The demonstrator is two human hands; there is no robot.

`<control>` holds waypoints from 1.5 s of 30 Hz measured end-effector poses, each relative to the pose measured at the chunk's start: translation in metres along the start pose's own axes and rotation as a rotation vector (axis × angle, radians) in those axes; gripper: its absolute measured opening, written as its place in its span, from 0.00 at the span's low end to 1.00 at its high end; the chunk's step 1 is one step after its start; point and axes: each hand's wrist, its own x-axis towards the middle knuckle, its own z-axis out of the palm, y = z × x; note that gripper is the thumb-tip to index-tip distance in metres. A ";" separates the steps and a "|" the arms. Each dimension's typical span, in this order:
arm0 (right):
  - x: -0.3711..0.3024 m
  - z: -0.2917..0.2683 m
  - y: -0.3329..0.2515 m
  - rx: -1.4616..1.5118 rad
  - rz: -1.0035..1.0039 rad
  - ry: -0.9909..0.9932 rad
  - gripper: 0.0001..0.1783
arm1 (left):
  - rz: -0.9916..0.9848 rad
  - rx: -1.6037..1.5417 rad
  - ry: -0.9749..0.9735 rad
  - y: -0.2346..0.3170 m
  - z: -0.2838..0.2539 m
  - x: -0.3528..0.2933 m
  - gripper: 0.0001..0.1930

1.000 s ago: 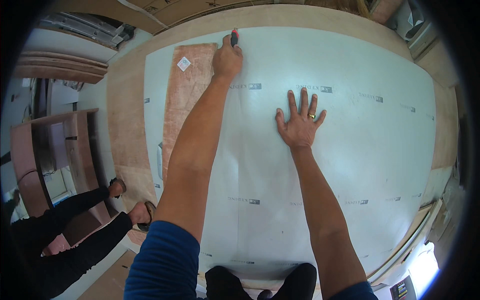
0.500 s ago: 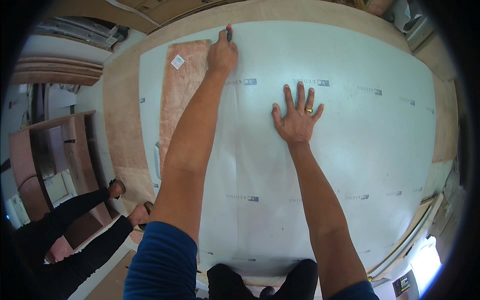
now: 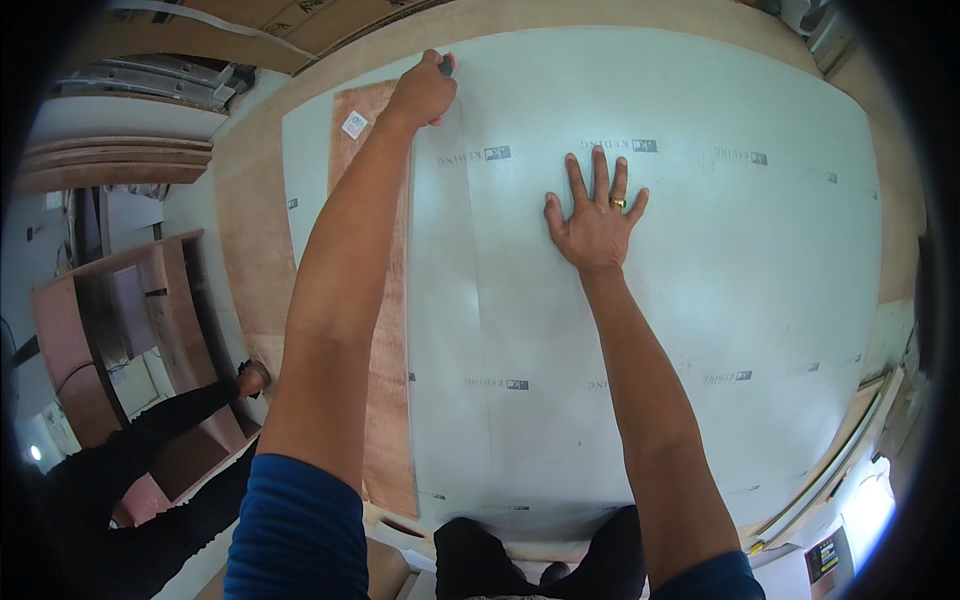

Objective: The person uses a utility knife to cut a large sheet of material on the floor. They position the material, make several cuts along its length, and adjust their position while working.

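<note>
A large pale green-white sheet (image 3: 740, 270) with repeated printed marks lies flat in front of me. Near its far edge, my left hand (image 3: 420, 95) is closed around a red and black utility knife (image 3: 447, 65), whose blade I cannot make out. Under my left forearm a long reddish-brown plywood strip (image 3: 392, 430) with a small white sticker (image 3: 354, 124) rests on the sheet. A faint straight line runs along the sheet, right of the strip. My right hand (image 3: 597, 235), a ring on one finger, presses flat on the sheet with fingers spread.
Larger plywood (image 3: 250, 250) shows beneath the sheet's left and far edges. To the left stand another person's legs in black trousers (image 3: 190, 410), beside an open brown cabinet frame (image 3: 185, 310). Stacked boards (image 3: 110, 165) sit at the far left, with cardboard (image 3: 340, 15) beyond the far edge.
My left hand has shifted a little left with the knife and turned, so less of the knife shows. My right hand stays flat in place. The view has shifted slightly.
</note>
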 end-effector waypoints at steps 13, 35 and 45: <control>0.000 -0.001 0.002 -0.025 0.001 -0.017 0.37 | -0.066 -0.026 -0.021 -0.016 0.028 -0.050 0.25; -0.001 -0.001 -0.005 0.017 -0.012 -0.011 0.37 | -0.080 0.059 0.036 -0.041 0.060 -0.184 0.25; 0.005 -0.004 -0.023 0.037 -0.037 0.016 0.36 | 0.168 -0.229 0.437 -0.077 0.012 0.011 0.27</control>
